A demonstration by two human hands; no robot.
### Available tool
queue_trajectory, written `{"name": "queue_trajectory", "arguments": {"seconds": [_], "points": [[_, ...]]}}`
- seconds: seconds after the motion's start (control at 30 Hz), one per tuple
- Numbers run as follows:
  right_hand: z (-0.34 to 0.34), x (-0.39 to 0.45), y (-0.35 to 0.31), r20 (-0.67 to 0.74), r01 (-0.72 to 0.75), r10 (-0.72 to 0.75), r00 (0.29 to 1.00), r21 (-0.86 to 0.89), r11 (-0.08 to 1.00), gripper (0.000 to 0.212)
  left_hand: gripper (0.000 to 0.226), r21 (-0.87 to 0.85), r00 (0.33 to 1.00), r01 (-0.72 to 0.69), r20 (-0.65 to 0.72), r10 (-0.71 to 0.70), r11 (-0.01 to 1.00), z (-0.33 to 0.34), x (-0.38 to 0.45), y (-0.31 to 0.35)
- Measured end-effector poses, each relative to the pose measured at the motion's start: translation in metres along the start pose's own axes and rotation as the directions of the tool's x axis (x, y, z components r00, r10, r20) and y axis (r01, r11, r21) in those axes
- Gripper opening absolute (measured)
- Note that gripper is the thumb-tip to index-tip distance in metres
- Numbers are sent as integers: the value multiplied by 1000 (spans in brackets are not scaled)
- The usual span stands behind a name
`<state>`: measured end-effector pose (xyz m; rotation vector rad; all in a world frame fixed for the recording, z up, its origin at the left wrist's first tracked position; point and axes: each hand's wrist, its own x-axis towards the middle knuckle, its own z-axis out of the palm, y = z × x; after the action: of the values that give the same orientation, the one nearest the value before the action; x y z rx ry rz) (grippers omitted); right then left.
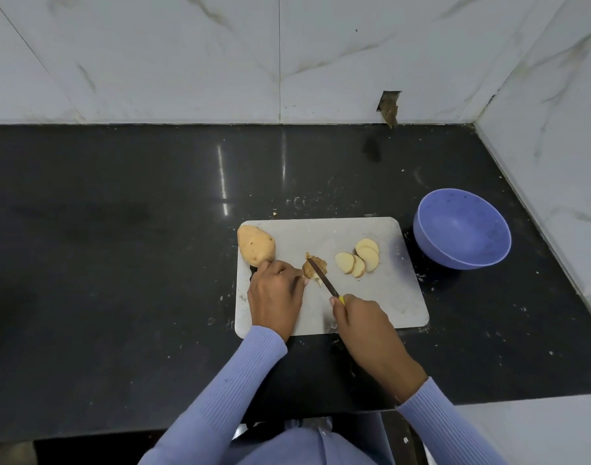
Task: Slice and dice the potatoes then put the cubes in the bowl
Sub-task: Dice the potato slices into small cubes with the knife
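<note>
A pale cutting board (pixel 381 297) lies on the black counter. A whole potato (pixel 256 246) rests on its far left corner. My left hand (pixel 276 295) steadies a small potato end piece (pixel 312 266) with its fingertips. My right hand (pixel 361 317) grips a yellow-handled knife (pixel 322 277), whose blade lies across that piece. Several potato slices (pixel 358 260) lie overlapping to the right of the blade. An empty blue bowl (pixel 462 229) stands just right of the board.
The black counter (pixel 119 263) stretches far to the left. Marble walls close the back and the right side, with a broken hole in the back wall (pixel 389 107). The counter's front edge runs below my arms.
</note>
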<state>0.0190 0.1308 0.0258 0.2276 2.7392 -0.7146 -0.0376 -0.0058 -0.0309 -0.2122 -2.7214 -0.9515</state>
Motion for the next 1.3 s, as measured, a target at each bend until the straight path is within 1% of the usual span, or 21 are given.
{"name": "queue_trajectory", "arguments": {"seconds": [0.07,0.13,0.23,0.3,0.33,0.4,0.47,0.53,0.6,0.7,0.8,0.87,0.9,1.0,1.03,1.17,1.23,1.3], "points": [[2,2,0,-15,-6,6,1000,5,1000,35,9,-13,1000,12,3,-12,1000,1,0,2],[2,3,2,-39,-4,6,999,39,999,35,20,-47,1000,-1,25,2,999,1,1,3],[-3,2,9,-64,-6,12,998,87,996,38,48,-133,984,-44,163,66,990,1,10,4],[-4,3,15,-44,-29,35,998,117,993,38,57,-157,956,-54,276,96,986,0,21,4],[-5,4,17,-26,-46,50,998,128,991,37,57,-149,939,-43,332,91,988,-1,28,5],[-5,6,21,-11,-63,66,998,139,988,38,47,-102,903,-32,424,72,994,-3,41,7],[-8,7,22,-24,-58,62,998,143,988,38,38,-70,887,-50,455,76,996,-4,48,9],[-11,9,22,-31,-47,53,998,155,987,39,34,-66,886,-69,454,91,995,-4,51,9],[-14,15,23,-33,-44,50,998,156,987,38,32,-80,897,-96,426,122,992,-4,49,8],[-15,27,25,-77,-13,23,997,116,993,36,31,-124,923,-117,352,154,985,-4,44,5],[-15,42,15,-140,65,-43,989,151,986,31,30,-164,958,-112,245,151,980,-5,38,3],[-15,55,3,-193,124,-88,977,179,976,25,30,-178,974,-99,183,132,979,-5,35,3],[-13,60,-3,-210,148,-111,971,170,974,25,31,-178,980,-87,163,117,980,-4,33,3],[-3,71,-10,-188,192,-173,967,88,977,34,34,-207,990,-28,132,57,978,-3,29,4],[1,72,-11,-186,201,-186,965,68,977,34,36,-222,991,-22,123,51,975,-3,28,4],[11,75,-12,-251,242,-213,944,90,966,19,39,-226,994,-25,97,48,974,-4,26,3],[9,79,-11,-276,240,-193,942,146,960,12,38,-217,995,-11,96,32,976,-3,27,3],[4,84,-9,-289,216,-149,946,219,951,3,36,-212,992,-4,124,31,977,-3,28,3]]}}
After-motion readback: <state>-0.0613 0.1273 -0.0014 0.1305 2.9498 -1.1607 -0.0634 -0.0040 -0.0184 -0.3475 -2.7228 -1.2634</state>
